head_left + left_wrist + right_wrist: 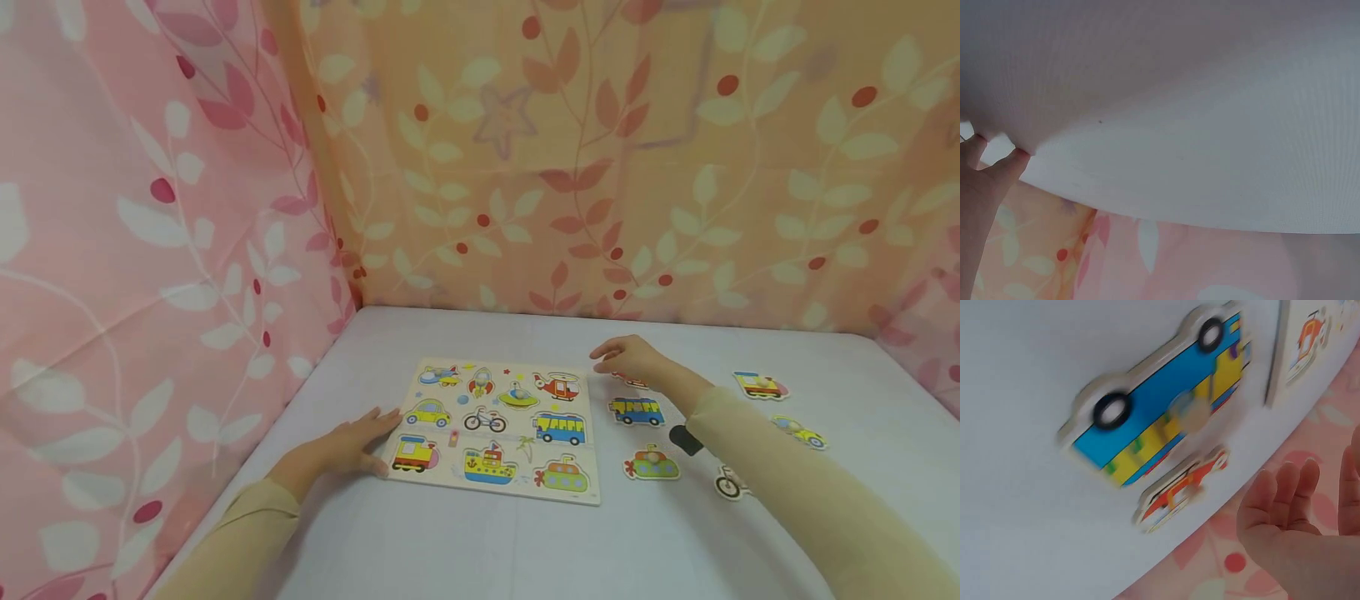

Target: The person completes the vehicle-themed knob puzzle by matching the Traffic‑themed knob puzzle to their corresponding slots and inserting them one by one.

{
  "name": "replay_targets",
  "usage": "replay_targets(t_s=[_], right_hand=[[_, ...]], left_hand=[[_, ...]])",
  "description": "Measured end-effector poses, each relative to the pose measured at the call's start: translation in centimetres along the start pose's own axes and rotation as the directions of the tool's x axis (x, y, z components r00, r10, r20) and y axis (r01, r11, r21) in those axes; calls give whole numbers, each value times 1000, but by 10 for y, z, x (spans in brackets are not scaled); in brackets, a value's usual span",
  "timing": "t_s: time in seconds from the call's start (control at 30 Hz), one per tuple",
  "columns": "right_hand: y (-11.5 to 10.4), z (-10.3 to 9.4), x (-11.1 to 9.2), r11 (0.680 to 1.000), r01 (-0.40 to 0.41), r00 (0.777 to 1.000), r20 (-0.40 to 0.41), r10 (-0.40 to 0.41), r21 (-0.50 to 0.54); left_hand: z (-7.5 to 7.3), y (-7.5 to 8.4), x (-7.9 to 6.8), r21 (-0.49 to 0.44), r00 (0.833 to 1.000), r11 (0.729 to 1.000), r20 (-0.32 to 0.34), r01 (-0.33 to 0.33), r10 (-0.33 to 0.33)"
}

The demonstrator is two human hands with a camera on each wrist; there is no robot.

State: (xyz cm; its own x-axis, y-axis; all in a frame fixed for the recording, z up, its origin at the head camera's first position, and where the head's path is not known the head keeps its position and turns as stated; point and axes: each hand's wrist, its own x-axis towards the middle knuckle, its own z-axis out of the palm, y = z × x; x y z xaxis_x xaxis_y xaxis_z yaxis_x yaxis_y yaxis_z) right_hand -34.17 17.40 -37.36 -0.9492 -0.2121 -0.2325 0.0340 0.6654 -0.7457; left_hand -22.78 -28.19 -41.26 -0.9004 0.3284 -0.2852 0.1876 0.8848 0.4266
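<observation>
A wooden puzzle board (468,439) printed with vehicles lies flat on the table. My left hand (347,446) rests at its left edge, thumb and fingers spread. In the left wrist view, only part of that left hand (988,178) shows, at the left side. My right hand (633,358) hovers past the board's right edge with loosely bent fingers, holding nothing. Under it lies a red helicopter piece (1179,492), partly hidden in the head view. The right wrist view shows the hand (1291,531) apart from this piece. A blue-and-yellow bus piece (636,411) with a knob lies nearby.
Right of the board lie a submarine piece (651,463), a train piece (761,385), a car piece (799,432) and a bicycle piece (729,483) partly behind my right forearm. Patterned cloth (480,167) hangs behind the table and along its left side.
</observation>
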Motion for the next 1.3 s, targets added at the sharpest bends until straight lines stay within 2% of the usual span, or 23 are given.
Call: replay_targets(t_s=[0.23, 0.43, 0.63, 0.8, 1.03, 1.3], right_hand=[[25, -20, 4, 998, -62, 998, -14, 62, -16], [50, -29, 12, 996, -58, 998, 19, 59, -74], [66, -34, 18, 996, -68, 997, 33, 69, -51], [77, -36, 27, 991, -135, 990, 43, 134, 0], [84, -39, 34, 988, -151, 986, 71, 150, 23], [86, -39, 40, 984, -167, 984, 46, 169, -55]], left_hand=[[2, -3, 0, -1, 1000, 1000, -4, 24, -24], [4, -5, 1, -5, 1000, 1000, -2, 22, -22], [6, -5, 3, -4, 999, 999, -8, 41, -41], [7, -4, 4, 4, 998, 998, -11, 56, -56], [3, -1, 2, 10, 998, 998, -14, 66, -66], [4, -3, 3, 7, 999, 999, -8, 47, -47]])
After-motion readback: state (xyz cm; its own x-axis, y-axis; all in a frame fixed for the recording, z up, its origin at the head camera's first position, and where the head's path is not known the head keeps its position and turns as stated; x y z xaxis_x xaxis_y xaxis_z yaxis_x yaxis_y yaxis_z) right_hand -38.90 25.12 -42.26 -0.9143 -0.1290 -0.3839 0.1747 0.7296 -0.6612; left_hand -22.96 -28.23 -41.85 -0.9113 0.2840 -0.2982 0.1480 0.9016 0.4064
